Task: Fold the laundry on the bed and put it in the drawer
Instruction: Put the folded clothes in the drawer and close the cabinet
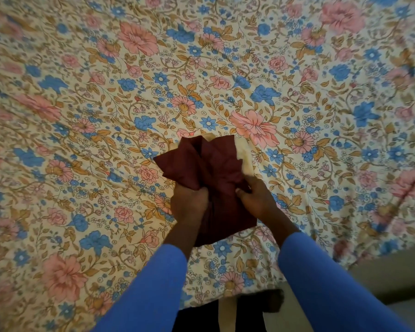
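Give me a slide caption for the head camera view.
Left hand and right hand grip a bunched maroon cloth over the floral bedspread.

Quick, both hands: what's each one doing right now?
Left hand: grips the maroon cloth.
Right hand: grips the same cloth.

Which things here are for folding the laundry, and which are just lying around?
For the job:
dark red cloth, gripped by the left hand and right hand
pale cloth behind it
flowery bed

Just there:
floor beside the bed
pale strip below the bed edge, unclear what
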`<state>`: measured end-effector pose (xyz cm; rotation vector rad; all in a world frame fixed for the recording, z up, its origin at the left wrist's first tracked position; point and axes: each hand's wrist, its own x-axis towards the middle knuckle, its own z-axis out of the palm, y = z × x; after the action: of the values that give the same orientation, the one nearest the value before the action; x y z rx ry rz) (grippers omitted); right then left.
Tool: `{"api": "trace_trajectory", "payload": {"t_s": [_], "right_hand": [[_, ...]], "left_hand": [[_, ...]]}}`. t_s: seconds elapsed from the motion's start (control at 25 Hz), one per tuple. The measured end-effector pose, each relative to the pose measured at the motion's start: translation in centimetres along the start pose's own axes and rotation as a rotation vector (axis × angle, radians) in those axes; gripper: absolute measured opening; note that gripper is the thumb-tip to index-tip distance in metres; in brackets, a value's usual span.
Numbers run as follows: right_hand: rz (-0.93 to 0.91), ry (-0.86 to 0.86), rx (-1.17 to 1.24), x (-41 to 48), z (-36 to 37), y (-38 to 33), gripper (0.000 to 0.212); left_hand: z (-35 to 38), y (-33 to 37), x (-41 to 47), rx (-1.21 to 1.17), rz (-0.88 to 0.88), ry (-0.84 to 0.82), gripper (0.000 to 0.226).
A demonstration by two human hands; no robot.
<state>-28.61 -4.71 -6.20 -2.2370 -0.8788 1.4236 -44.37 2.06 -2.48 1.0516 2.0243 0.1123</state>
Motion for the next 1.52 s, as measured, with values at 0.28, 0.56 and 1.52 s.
{"api": "trace_trajectory", "payload": {"t_s": [0.28,0.56,1.52], "right_hand": [[0.285,0.139,0.942,-10.7,-5.1,-0.3,0.039],[0.124,0.306,1.658,-28.5,-16.8,3.5,0.043],[0.332,1.446,2.098,-57.5,-30.6,49.8,0.051]], "left_hand": [[-9.0,6.6,-8.1,-0.255,0.223,-0.252,0.033],[-9.5,17.1,-29.8,-0.112,0.445,-0.893,0.033],[40.4,7.5,-81.4,1.129,1.161,-1.348,0.051]]}}
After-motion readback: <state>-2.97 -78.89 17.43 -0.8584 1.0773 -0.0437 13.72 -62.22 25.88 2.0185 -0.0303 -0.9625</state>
